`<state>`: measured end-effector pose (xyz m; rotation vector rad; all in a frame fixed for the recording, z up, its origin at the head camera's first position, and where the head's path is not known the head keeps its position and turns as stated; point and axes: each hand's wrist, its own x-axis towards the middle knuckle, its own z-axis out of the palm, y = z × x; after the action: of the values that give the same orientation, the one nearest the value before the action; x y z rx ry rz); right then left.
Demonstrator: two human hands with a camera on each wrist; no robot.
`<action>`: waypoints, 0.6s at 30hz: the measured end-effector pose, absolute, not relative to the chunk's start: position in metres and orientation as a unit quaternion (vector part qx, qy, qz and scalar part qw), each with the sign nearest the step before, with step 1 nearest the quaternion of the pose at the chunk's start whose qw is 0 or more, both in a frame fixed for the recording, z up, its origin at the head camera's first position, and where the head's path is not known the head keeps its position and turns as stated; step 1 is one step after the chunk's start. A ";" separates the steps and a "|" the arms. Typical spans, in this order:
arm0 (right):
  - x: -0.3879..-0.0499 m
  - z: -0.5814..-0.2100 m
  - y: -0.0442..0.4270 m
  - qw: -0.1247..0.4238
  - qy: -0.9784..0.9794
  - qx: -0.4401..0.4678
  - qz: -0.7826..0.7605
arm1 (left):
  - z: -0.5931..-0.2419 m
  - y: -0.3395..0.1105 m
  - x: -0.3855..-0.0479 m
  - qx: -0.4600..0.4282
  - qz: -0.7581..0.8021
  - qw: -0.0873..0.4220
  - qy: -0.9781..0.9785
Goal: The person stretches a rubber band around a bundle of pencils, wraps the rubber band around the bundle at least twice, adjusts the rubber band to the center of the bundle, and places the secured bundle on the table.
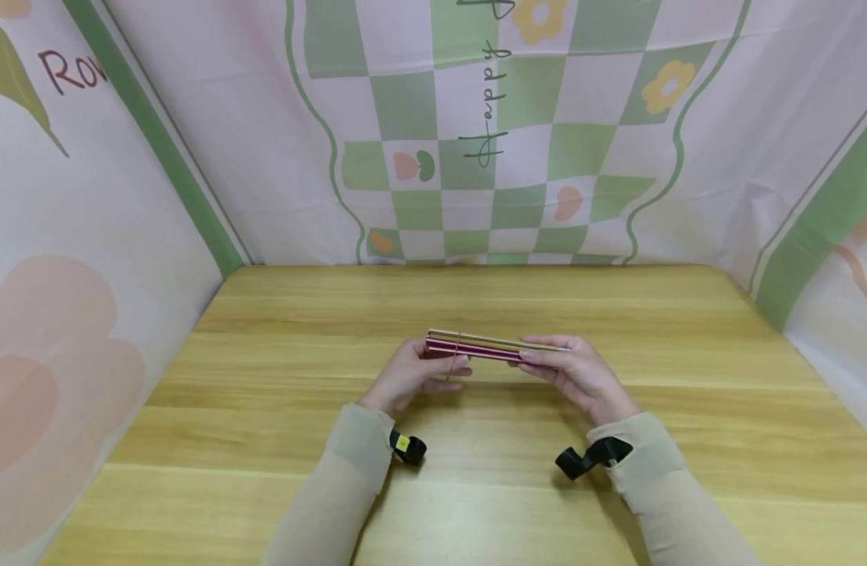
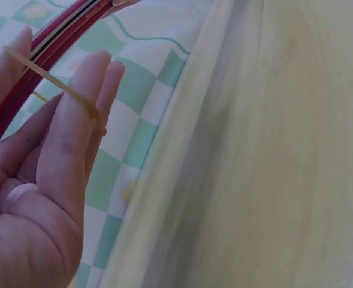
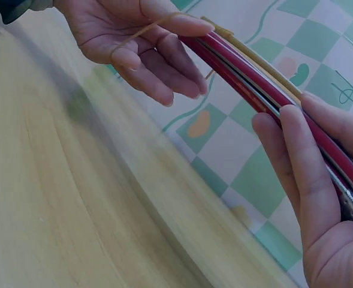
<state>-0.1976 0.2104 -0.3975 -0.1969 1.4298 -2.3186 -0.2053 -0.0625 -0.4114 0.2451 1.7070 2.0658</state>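
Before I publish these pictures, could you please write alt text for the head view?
The right hand holds slim red and gold sticks above a wooden table; the left hand, at their other end, stretches a thin band across them.

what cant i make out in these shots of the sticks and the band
Head view: the exact number of sticks; they look small, overlap, and the right hand covers one end.
Left wrist view: most of the right hand, cut off by the top edge.
Left wrist view: part of the rubber band, hidden behind the sticks.
Right wrist view: the silvery stick ends, cut off by the right edge.
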 end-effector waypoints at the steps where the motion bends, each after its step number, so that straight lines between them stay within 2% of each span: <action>1: -0.197 -0.398 0.210 0.202 0.510 -0.067 -0.834 | -0.411 -0.062 -0.205 0.087 0.746 0.223 0.622; 10: -0.198 -0.399 0.202 0.159 0.508 -0.039 -0.846 | -0.413 -0.057 -0.205 0.068 0.700 0.239 0.669; 18: -0.195 -0.402 0.187 0.099 0.515 0.003 -0.851 | -0.406 -0.049 -0.200 0.050 0.675 0.237 0.697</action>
<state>-0.1949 0.1871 -0.4015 0.0087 1.5233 -2.5176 -0.1997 -0.0495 -0.4058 0.1362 1.9103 1.8497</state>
